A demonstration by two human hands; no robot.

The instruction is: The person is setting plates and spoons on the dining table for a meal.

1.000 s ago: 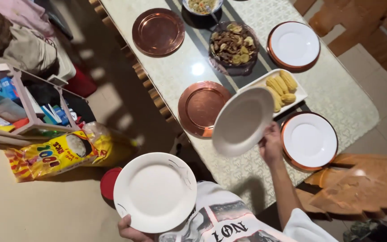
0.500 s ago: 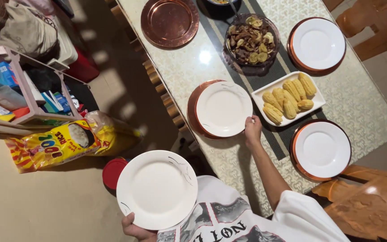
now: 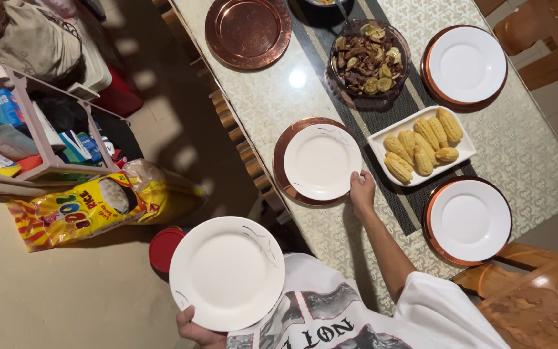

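Glass-topped dining table [image 3: 279,97] with a pale patterned cloth and a dark striped runner fills the far and right part of the view. On its near-left edge lies a round copper charger plate [image 3: 280,169], and a white round ceramic dinner plate [image 3: 321,161] rests flat and centred on it. The right hand [image 3: 361,191] touches this plate at its near-right rim, fingers curled on the edge; the plate lies to the far left of the hand, and whether the fingers pinch the rim or merely rest against it cannot be told. A second white round dinner plate [image 3: 226,273] sits off the table, near and left, level in the air, gripped at its near-left rim by the left hand [image 3: 192,328], thumb over the edge. The right hand is the nearer one to the table.

One bare copper charger [image 3: 247,31] lies at the far left of the table. Two further chargers already carry white plates: far right [image 3: 467,63] and near right [image 3: 470,220]. Just right of the hand stands a white rectangular dish of yellow corn cobs [image 3: 421,145]; beyond it, a glass bowl of brown and green food [image 3: 369,63]. A yellow printed rice sack [image 3: 79,208] lies on the floor, left.
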